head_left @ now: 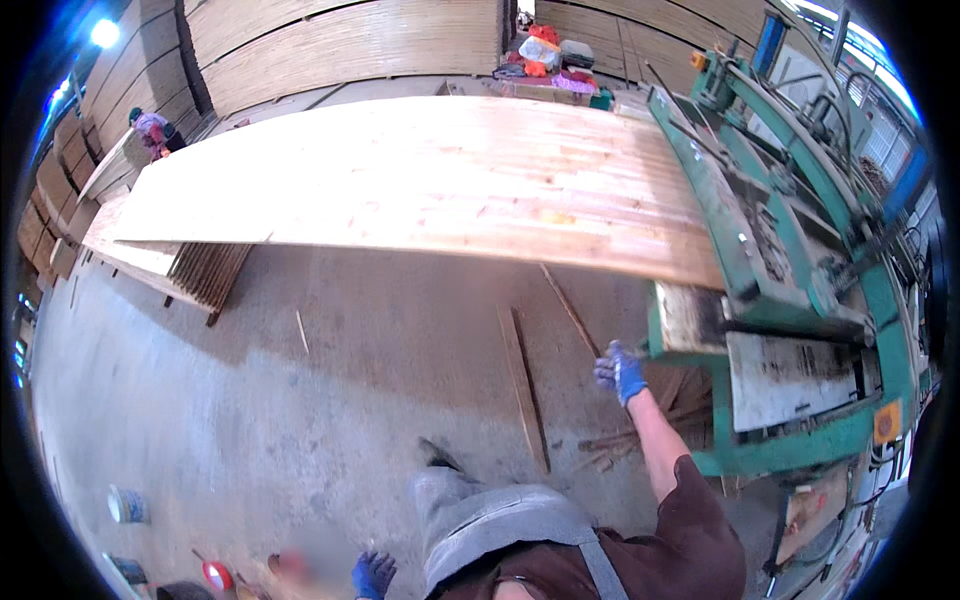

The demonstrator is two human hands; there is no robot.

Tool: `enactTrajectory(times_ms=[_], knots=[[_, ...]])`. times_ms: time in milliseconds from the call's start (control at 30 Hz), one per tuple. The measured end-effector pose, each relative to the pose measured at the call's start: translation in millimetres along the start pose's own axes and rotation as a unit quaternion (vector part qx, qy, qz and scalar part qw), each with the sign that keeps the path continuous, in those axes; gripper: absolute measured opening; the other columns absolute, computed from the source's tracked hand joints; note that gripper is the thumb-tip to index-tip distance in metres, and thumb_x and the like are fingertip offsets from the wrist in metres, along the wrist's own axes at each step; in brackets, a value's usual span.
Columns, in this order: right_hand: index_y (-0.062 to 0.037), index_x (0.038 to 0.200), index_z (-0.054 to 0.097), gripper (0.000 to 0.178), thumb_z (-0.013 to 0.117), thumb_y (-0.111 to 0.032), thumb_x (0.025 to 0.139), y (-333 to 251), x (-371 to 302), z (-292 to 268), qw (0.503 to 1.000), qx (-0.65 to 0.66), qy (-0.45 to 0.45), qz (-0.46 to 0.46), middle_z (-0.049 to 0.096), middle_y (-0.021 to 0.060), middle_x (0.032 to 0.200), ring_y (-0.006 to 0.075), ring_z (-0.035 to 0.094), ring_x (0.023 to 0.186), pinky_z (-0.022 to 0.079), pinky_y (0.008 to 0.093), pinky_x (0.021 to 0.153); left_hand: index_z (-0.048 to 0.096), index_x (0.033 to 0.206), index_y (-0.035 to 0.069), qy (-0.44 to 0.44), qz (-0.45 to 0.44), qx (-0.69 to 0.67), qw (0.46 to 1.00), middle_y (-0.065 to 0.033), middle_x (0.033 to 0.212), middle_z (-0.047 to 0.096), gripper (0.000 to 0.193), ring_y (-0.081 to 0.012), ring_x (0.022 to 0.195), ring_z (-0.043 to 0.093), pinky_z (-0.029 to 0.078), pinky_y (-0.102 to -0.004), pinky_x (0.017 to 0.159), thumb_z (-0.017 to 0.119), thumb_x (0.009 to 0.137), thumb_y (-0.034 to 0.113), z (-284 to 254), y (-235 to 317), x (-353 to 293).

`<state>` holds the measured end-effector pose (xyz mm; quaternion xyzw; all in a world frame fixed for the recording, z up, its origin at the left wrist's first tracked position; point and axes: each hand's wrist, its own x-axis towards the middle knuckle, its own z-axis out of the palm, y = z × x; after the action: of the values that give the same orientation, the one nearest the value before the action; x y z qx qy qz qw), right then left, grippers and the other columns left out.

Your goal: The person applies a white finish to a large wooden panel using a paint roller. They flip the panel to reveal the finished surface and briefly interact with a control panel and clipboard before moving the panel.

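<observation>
My right hand (622,374), in a blue glove, reaches out beside the green machine (800,250), its fingers curled. The end of a thin wooden stick (570,310) meets these fingers in the view; whether they grip it or it lies on the floor behind, I cannot tell. My left hand (373,576), also gloved in blue, hangs low by my side with its fingers apart and nothing in them. In front of me a long, wide wooden panel (430,190) spans from the machine on the right to a stack of boards (205,270) on the left.
A wooden strip (525,395) lies on the concrete floor, with scrap pieces (630,435) under the machine. A white bucket (127,505) and a red round thing (216,575) are at lower left. Another person (155,132) stands far left. Tall board stacks (340,45) line the back.
</observation>
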<state>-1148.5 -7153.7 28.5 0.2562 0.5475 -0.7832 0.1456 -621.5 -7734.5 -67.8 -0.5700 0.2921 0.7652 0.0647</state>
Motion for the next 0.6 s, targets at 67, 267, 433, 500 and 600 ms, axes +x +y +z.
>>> enactTrajectory(times_ms=[67,267,433,500,600], knots=[[-0.0156,0.103,0.052,0.051,0.056,-0.064,0.088,-30,57,39,0.998,0.031,0.031,-0.038,0.066,0.0097,0.086,0.0238,0.064,0.067,0.054,0.0375,0.057,0.043,0.138,0.009,-0.15,0.209,0.17,0.951,-0.0207,0.138,0.048,0.062,-0.0391,0.121,0.053,0.045,-0.054,0.097,0.044,0.095,0.055,4,62,52],[-0.0047,0.15,0.02,0.097,0.051,-0.071,0.086,-93,132,83,0.971,0.071,0.219,-0.065,0.037,0.0237,0.147,0.0402,0.046,0.128,0.044,0.0532,0.1,0.031,0.147,0.015,-0.362,-0.001,0.086,0.928,-0.0178,0.149,0.038,0.061,-0.0376,0.133,0.042,0.032,-0.0537,0.11,0.039,0.099,0.051,316,301,201],[-0.0051,0.151,0.018,0.096,0.047,-0.071,0.087,-116,146,103,0.941,0.134,0.3,-0.082,0.038,0.0224,0.147,0.0398,0.044,0.13,0.041,0.0531,0.103,0.036,0.143,0.013,-0.486,-0.052,0.172,0.855,-0.0162,0.145,0.042,0.058,-0.0326,0.133,0.042,0.035,-0.0494,0.109,0.042,0.099,0.05,612,372,197],[-0.0053,0.151,0.019,0.095,0.046,-0.071,0.088,-131,161,107,0.929,0.153,0.322,-0.099,0.039,0.022,0.147,0.0396,0.043,0.131,0.04,0.0529,0.104,0.038,0.142,0.011,-0.525,-0.072,0.138,0.837,-0.0163,0.144,0.043,0.059,-0.0318,0.131,0.044,0.036,-0.049,0.109,0.047,0.098,0.05,667,373,216],[-0.0063,0.147,0.032,0.085,0.046,-0.068,0.09,-145,184,107,0.914,0.182,0.335,-0.138,0.04,0.0189,0.147,0.036,0.043,0.132,0.037,0.0534,0.106,0.043,0.138,0.007,-0.436,-0.134,-0.058,0.888,-0.016,0.141,0.047,0.067,-0.0331,0.128,0.046,0.034,-0.0522,0.111,0.062,0.089,0.049,710,383,222]])
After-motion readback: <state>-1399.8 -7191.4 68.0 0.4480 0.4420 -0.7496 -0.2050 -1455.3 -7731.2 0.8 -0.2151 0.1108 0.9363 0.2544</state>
